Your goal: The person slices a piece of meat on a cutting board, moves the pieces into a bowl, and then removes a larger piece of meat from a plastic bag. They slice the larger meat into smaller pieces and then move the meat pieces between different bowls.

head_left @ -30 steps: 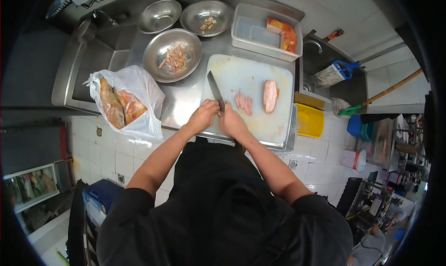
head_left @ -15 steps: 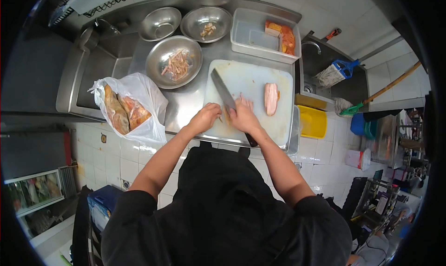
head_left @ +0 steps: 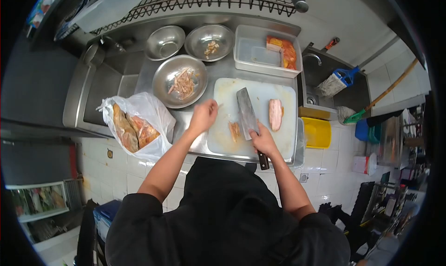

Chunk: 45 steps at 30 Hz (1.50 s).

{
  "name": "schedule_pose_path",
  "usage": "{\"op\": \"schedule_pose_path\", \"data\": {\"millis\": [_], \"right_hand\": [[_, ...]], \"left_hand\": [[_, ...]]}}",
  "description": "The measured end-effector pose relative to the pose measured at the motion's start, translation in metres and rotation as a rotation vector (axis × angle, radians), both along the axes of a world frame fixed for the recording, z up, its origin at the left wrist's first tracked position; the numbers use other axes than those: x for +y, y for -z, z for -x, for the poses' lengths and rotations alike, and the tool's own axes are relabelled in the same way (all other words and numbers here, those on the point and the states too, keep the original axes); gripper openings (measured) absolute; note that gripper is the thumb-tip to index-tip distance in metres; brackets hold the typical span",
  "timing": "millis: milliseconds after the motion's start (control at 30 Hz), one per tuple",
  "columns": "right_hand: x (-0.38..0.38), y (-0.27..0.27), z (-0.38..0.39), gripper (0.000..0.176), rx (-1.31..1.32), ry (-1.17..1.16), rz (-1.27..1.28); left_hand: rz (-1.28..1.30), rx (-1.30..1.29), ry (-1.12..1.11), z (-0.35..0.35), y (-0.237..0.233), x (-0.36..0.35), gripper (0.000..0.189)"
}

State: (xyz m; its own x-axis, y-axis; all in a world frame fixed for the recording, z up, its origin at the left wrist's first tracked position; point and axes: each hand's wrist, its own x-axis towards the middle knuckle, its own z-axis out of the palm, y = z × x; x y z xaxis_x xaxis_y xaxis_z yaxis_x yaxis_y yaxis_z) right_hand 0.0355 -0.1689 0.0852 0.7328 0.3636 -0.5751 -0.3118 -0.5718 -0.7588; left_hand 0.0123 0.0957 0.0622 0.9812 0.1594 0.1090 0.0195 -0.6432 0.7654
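My right hand [head_left: 263, 139] grips a broad kitchen knife [head_left: 246, 109] where the blade meets the dark handle, which points back toward me. The blade lies over the white cutting board [head_left: 223, 143], its flat side turned up. Left of the blade is a small pile of sliced meat [head_left: 234, 131]. A pale slab of meat [head_left: 275, 114] rests on the board's right side. My left hand [head_left: 203, 116] hovers by the board's left edge, fingers curled together and slightly blurred; a thin pale bit shows at the fingertips, too small to name.
A steel bowl [head_left: 160, 87] with meat strips stands behind my left hand, near another bowl [head_left: 223, 32] with pale pieces and a third bowl [head_left: 160, 43]. A plastic tub [head_left: 246, 61] holds marinated meat. A white bag [head_left: 155, 109] with large meat pieces sits at left, before a sink [head_left: 104, 82].
My right hand has drawn the knife right, off the meat pile, and turned its flat up. My left hand has lifted off the board toward the bowl. The camera view has tilted up.
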Motion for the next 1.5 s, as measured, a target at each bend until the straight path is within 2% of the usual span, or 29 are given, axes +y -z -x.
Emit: {"op": "schedule_pose_path", "data": {"millis": [33,100,200,300,367,400,433,500,567,700,767,900,967,1167,1267,1333,1400,1433,1500], "right_hand": [[-0.005,0.009,-0.001,0.069,-0.001,0.021,-0.002],[-0.017,0.035,0.008,0.028,-0.444,0.011,-0.079],[-0.023,0.011,0.017,0.028,-0.467,-0.035,0.089],[-0.029,0.004,0.030,0.021,-0.512,0.028,0.123],[-0.044,0.024,0.034,0.022,-0.541,0.055,0.060],[-0.053,0.032,0.034,0.023,-0.576,0.069,-0.010],[-0.063,0.033,0.036,0.023,-0.574,0.068,-0.007],[-0.080,0.034,0.039,0.026,-0.190,0.164,-0.043],[-0.097,0.045,0.043,0.027,-0.144,0.170,-0.069],[-0.102,0.052,0.046,0.031,0.010,0.142,-0.162],[-0.092,0.048,0.045,0.031,-0.027,0.088,-0.123],[-0.072,0.056,0.043,0.032,-0.059,-0.046,-0.136],[-0.061,0.055,0.042,0.032,-0.075,-0.122,-0.111],[-0.046,0.049,0.038,0.028,-0.045,-0.204,-0.145],[-0.037,0.028,0.033,0.027,-0.071,-0.249,-0.171],[-0.016,0.025,0.025,0.028,-0.102,-0.273,-0.182],[0.013,0.034,0.012,0.030,-0.683,-0.360,-0.357],[0.030,0.021,0.004,0.030,-0.684,-0.358,-0.355],[0.065,-0.027,-0.017,0.032,-0.397,-0.441,-0.170]], "left_hand": [[0.120,-0.028,-0.097,-0.018,-0.008,0.005,0.008],[0.178,-0.015,-0.056,-0.046,-0.014,0.014,0.009],[0.215,0.073,-0.016,-0.036,0.004,0.001,0.011],[0.234,0.154,0.001,-0.039,0.040,-0.013,0.014],[0.180,0.171,-0.014,-0.041,0.059,-0.019,0.021],[0.184,0.171,-0.012,-0.040,0.054,-0.025,0.021],[0.156,0.113,-0.027,-0.035,0.043,-0.032,0.025],[0.125,0.054,-0.048,-0.020,0.036,-0.038,0.028],[0.006,0.268,-0.035,-0.004,0.038,-0.043,0.035],[-0.005,0.403,-0.024,0.032,0.039,-0.078,0.047],[0.124,0.245,-0.093,0.034,0.053,-0.096,0.064],[0.143,0.117,-0.202,0.022,0.061,-0.132,0.077],[-0.110,0.019,-0.253,0.022,0.061,-0.152,0.082],[-0.192,0.001,-0.512,0.008,0.073,-0.179,0.062],[-0.104,-0.063,-0.594,0.006,0.073,-0.168,0.057],[-0.066,-0.096,-0.681,-0.001,0.052,-0.148,0.053],[-0.057,-0.180,-0.695,-0.012,0.023,-0.112,0.052],[-0.046,-0.261,-0.703,-0.018,0.012,-0.091,0.052],[-0.025,-0.287,-0.740,-0.039,-0.001,-0.044,0.051]]}}
